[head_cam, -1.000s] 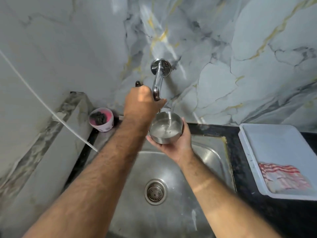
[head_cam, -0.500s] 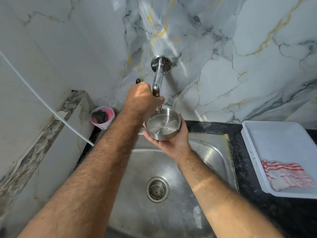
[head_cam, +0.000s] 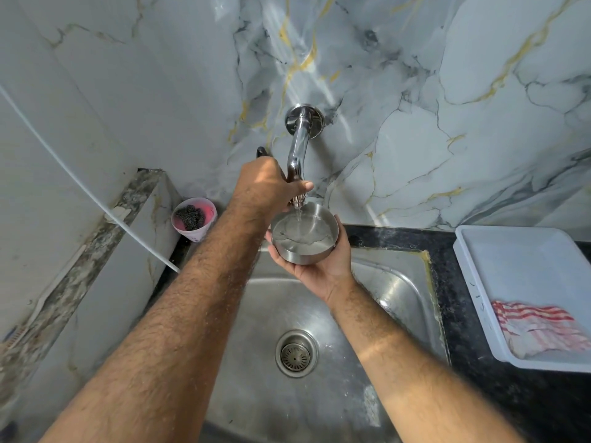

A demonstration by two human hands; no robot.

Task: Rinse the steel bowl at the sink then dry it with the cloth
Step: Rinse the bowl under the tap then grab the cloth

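A small steel bowl [head_cam: 303, 235] is cupped from below in my right hand [head_cam: 323, 266], held right under the spout of the wall tap [head_cam: 299, 148]. A thin stream of water falls into the bowl and pools on its bottom. My left hand [head_cam: 268, 187] is closed around the tap's handle beside the spout; the black tip of the handle shows above my knuckles. Below both hands lies the steel sink [head_cam: 399, 282] with its round drain [head_cam: 295, 353]. The red-and-white striped cloth [head_cam: 537, 327] lies in a white tray [head_cam: 479, 282] on the right.
A pink cup [head_cam: 204, 231] holding a dark scrubber stands at the sink's back left corner. A white hose [head_cam: 80, 187] crosses the left wall down to the counter. Black stone counter [head_cam: 473, 394] surrounds the sink on the right. Marble wall rises close behind the tap.
Water was pooled in the bowl one second ago, the bowl looked drained half a second ago, and now a stream runs into it again. Both hands have stayed in place.
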